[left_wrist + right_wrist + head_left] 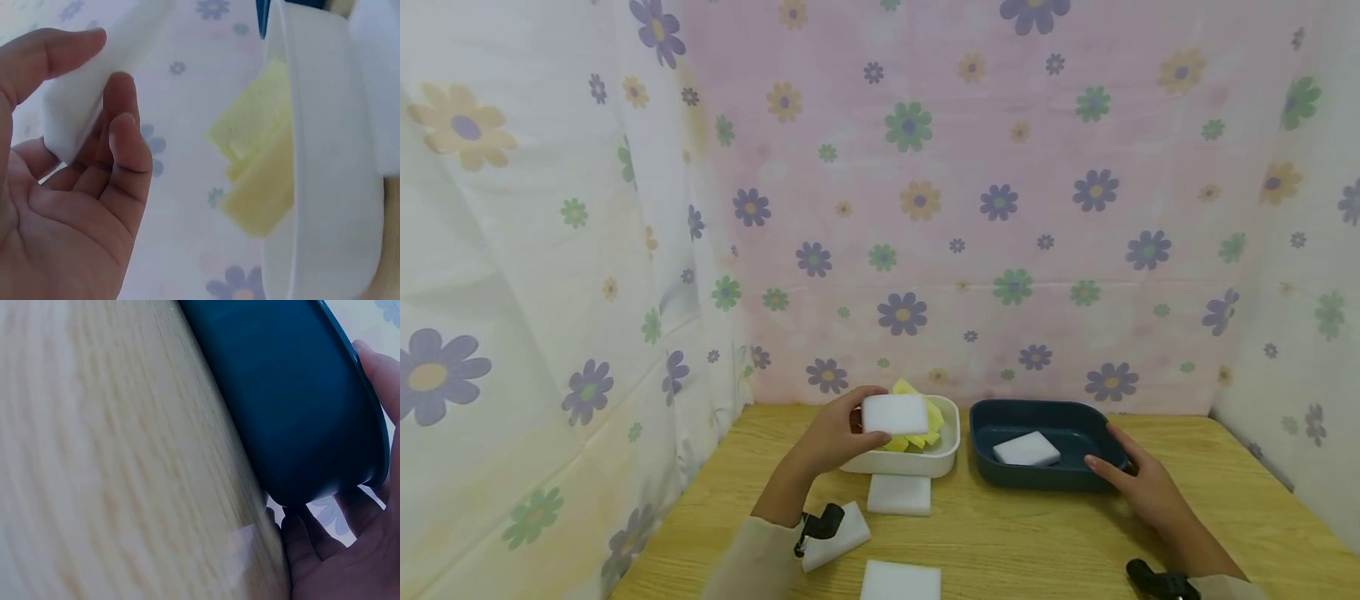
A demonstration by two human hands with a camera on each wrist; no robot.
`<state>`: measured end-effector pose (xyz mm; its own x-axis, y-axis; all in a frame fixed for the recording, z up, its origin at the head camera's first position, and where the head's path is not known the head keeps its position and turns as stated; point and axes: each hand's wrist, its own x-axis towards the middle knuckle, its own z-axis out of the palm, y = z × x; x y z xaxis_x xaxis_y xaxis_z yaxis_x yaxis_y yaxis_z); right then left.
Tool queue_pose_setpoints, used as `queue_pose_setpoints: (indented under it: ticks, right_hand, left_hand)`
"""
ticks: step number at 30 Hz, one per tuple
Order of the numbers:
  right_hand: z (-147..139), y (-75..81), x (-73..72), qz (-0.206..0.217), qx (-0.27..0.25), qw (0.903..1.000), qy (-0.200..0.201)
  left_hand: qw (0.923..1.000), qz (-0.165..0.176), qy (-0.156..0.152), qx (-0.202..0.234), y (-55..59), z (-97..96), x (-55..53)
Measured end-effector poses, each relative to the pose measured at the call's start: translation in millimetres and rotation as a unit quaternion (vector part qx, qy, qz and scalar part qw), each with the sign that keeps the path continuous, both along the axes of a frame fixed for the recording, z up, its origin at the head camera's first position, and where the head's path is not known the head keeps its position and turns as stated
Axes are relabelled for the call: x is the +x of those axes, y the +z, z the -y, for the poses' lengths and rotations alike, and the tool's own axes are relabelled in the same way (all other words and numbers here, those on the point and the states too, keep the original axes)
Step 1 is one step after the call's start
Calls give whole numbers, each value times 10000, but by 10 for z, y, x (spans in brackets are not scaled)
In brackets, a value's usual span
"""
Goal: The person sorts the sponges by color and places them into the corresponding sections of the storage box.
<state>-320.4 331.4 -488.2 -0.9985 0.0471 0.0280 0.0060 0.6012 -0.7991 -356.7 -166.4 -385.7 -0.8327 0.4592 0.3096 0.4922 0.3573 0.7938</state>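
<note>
My left hand [838,429] pinches a white sponge block [895,414] between thumb and fingers, in front of and above the white container [951,437]. Yellow sponge pieces [256,156] lie in that container, some sticking up past its rim. With my right hand [1142,479] I hold the right end of a dark blue container [1037,477]. The right wrist view shows the thumb at the rim and the fingers against the end wall. Another white sponge [1027,449] lies inside the blue container.
Several more white sponges lie on the wooden table [1000,550]: one sponge [899,495] just before the white container, a tilted one [838,537] by my left wrist, and one [901,581] at the bottom edge. A flowered curtain [962,275] stands behind and at both sides.
</note>
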Motion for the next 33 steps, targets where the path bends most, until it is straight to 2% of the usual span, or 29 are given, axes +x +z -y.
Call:
queue_pose_setpoints:
  ticks: [5, 7, 11, 18, 22, 25, 29, 33]
  right_hand:
    - [-10, 9, 6, 55, 21, 10000, -7]
    - [-16, 8, 12, 51, 36, 10000, -9]
    - [-31, -9, 24, 23, 80, 10000, -10]
    - [-46, -42, 35, 46, 76, 10000, -33]
    - [-27, -36, 39, 100, 41, 9999, -31]
    - [-5, -20, 39, 147, 10, 9999, -21]
    - [16, 5, 30, 141, -23, 9999, -30]
    - [25, 22, 20, 66, -12, 10000, -58]
  left_hand:
    - [9995, -122, 283, -49, 76, -249, -40]
    - [9993, -89, 354, 65, 108, -350, -55]
    - [9975, 148, 374, 577, 181, -550, -59]
    - [9850, 746, 415, 1498, 225, -913, -7]
    - [9813, 824, 348, 1706, 168, -1063, 27]
    - [9833, 734, 366, 1624, 86, -1123, 34]
    - [9857, 601, 545, 1475, -41, -1166, 6]
    - [9877, 608, 713, 1254, -129, -1201, -30]
